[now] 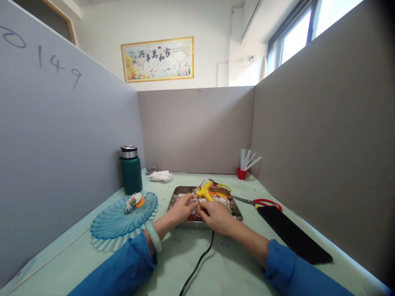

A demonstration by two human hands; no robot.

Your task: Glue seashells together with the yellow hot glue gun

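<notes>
Over a metal tray (190,225), my left hand (181,210) and my right hand (219,218) meet with bent fingers. Their fingertips pinch at something small and pale that I cannot make out, partly hidden by the fingers. Many small white, pink, red and green pieces lie in the tray beneath them. A yellow hot glue gun (205,191) rests across the tray just beyond my fingertips. From under the tray's near side a black cord (199,263) runs toward me.
On the left are a blue fluted glass plate (114,222) with small decorations (135,201), a green bottle (131,174) and a thin stick (51,258). Red-handled scissors (268,202) and a black strip (293,234) lie right. Behind stands a red cup (242,174) of glue sticks. Partitions enclose the table.
</notes>
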